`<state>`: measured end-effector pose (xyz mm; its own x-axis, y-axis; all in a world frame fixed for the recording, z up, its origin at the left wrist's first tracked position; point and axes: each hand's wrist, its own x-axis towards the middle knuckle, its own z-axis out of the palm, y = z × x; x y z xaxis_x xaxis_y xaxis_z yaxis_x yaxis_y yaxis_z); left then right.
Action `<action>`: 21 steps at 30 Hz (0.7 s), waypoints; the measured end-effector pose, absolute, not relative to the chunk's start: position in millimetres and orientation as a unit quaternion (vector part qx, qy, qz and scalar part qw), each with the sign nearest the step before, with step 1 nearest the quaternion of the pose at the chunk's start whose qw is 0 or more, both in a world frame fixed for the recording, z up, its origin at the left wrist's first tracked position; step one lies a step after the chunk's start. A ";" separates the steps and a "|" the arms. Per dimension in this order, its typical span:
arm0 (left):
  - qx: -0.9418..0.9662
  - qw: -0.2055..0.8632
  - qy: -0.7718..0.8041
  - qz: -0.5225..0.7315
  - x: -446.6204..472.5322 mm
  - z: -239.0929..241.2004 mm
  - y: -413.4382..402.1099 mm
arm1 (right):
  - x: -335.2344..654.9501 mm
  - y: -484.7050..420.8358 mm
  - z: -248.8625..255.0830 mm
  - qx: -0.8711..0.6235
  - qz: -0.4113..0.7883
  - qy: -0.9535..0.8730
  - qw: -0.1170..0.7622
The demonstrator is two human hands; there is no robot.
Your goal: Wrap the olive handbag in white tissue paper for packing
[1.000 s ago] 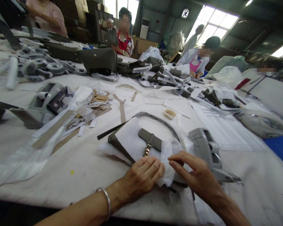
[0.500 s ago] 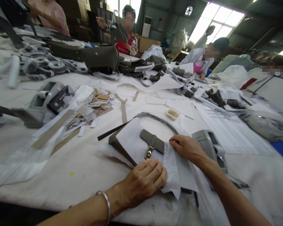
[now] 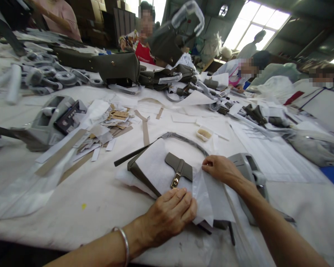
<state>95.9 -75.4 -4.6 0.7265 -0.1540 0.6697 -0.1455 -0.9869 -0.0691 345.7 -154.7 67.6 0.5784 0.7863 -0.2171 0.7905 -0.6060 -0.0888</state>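
A dark grey-green handbag point(image 3: 139, 171) lies on the table in front of me, its wrapped handle point(image 3: 180, 137) arching away. White tissue sheet point(image 3: 153, 163) covers much of the front, leaving the strap tab with its gold clasp point(image 3: 176, 180) bare. My left hand point(image 3: 172, 211) is closed over the bag's near edge just below the clasp; its fingertips are partly hidden. At the bag's right side, my right hand point(image 3: 221, 168) pinches the upper edge of a thin white sheet point(image 3: 203, 198) between thumb and fingers.
A grey tape dispenser point(image 3: 246, 174) stands right of the bag, another point(image 3: 51, 118) to the left beside paper scraps point(image 3: 111, 126). A small white tray point(image 3: 204, 133) sits beyond the handle. Bags point(image 3: 119, 68) pile up farther back, where co-workers point(image 3: 144, 48) work.
My right hand has shifted slightly right, drawing the thin sheet's edge along. The left hand stays put. Across the table, a co-worker's raised bag has swung to the right.
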 end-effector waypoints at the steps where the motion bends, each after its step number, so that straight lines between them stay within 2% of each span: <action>1: -0.930 0.009 0.080 -0.359 96.0 -4.5 -75.5 | 345.8 -154.0 66.4 0.893 -0.124 0.433 0.006; 9: -0.926 0.012 0.080 -0.368 96.6 -4.8 -75.8 | 330.6 -164.4 55.1 0.895 -0.030 0.445 -0.028; 16: -0.925 0.017 0.078 -0.372 97.1 -1.9 -75.7 | 318.1 -165.5 48.9 0.882 0.060 0.467 0.008; 21: -0.917 -0.003 0.073 -0.392 97.8 0.8 -74.4 | 322.2 -169.3 41.0 0.889 0.059 0.450 -0.063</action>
